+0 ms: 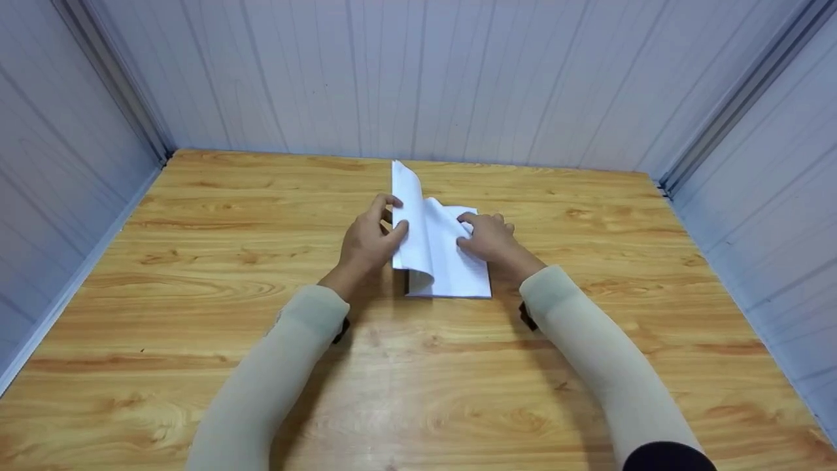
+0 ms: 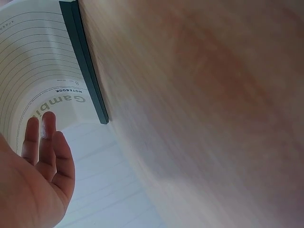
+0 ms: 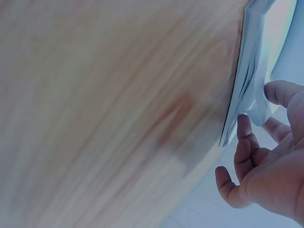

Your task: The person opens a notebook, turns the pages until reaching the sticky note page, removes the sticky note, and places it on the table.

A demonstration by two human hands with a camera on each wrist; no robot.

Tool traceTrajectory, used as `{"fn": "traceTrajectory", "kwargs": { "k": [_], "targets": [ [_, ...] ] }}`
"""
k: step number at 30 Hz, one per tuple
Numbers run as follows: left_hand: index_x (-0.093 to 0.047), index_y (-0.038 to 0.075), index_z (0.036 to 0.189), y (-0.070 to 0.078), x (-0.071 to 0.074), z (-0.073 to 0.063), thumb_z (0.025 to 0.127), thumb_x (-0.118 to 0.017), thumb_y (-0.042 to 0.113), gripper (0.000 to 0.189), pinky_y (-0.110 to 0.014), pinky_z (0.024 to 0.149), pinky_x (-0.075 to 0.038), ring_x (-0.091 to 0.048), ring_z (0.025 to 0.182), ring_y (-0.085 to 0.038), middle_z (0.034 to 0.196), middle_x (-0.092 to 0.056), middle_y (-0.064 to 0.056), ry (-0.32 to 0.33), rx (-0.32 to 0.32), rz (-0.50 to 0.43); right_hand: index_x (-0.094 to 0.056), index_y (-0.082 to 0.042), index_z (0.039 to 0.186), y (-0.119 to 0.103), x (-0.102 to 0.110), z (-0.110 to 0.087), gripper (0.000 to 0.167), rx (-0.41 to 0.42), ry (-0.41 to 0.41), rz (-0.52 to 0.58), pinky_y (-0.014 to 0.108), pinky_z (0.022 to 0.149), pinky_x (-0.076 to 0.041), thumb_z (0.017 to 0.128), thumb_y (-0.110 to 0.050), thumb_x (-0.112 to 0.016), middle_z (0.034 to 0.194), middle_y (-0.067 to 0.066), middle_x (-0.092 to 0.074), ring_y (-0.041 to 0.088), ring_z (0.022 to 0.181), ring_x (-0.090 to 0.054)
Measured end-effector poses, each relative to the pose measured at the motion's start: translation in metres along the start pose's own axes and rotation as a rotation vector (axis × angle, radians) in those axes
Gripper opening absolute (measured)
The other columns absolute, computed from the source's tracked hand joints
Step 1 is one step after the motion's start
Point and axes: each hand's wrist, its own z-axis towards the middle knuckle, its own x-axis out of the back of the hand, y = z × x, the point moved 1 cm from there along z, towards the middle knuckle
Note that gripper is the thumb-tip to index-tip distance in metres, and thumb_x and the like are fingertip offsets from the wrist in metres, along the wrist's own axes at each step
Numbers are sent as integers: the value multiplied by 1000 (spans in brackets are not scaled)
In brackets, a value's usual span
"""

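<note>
A notebook with white pages lies on the table, its left part raised upright in a curve. My left hand grips that raised part by its outer edge, thumb on the inner page and fingers behind. The left wrist view shows the back cover side, with ruled lines, the printed word NOTEBOOK and a dark spine strip. On the right half, my right hand pinches a lifted page between thumb and finger near the notebook's right edge. Its other fingers are bent beside the page stack.
The notebook lies toward the back of a wood-grain table. Pale panelled walls enclose the table behind and on both sides. A dark round object overlaps the right sleeve at the bottom edge.
</note>
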Motion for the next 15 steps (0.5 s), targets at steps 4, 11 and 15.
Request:
{"fn": "traceTrajectory", "kwargs": {
  "k": [4, 11, 15],
  "targets": [
    [-50, 27, 121, 0, 0, 0, 90, -55, 39, 33, -30, 61, -45, -58, 68, -16, 96, -64, 1, -4, 3, 1, -46, -21, 141, 0, 1, -1, 56, -34, -5, 34, 53, 99, -25, 89, -34, -60, 132, 9, -59, 34, 118, -44],
    [-50, 27, 121, -1, 0, 0, 90, -55, 38, 33, -30, 62, -46, -58, 69, -16, 96, -63, 1, -6, 12, -5, -36, -9, 143, 2, 3, -3, 72, -104, -19, 213, 49, 105, -33, 83, -31, -68, 123, 14, -58, 30, 116, -50],
    [-50, 27, 120, 0, -1, 0, 89, -54, 37, 32, -30, 61, -45, -58, 68, -15, 95, -62, 2, -3, 5, -10, -36, 1, 141, 4, 5, -3, 76, -147, -25, 303, 42, 100, -44, 80, -27, -70, 128, 18, -54, 29, 117, -51]
  ]
}}
